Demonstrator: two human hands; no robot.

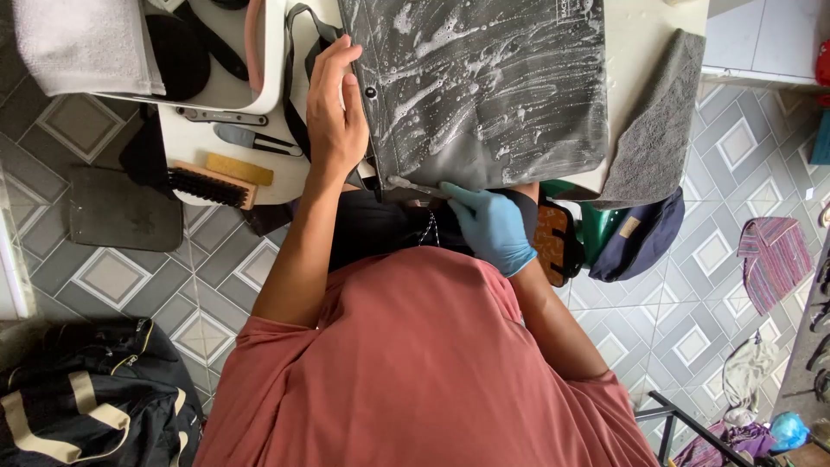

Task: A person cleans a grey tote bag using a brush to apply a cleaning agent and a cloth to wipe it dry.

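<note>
A dark grey bag [484, 86] streaked with white soap foam lies flat on a white table [640, 35]. My left hand [335, 112], bare, rests on the bag's left edge beside its black strap [298, 86], fingers together and pressing down. My right hand [488, 223], in a light blue glove, grips a small brush [413, 186] at the bag's near edge, its tip pointing left along the hem.
A grey towel [657, 121] hangs off the table's right side. Left of the bag lie a wooden brush [210, 183], a small knife [251, 138] and a white tray [259, 52] with a towel. A black duffel bag [95, 406] and other bags sit on the tiled floor.
</note>
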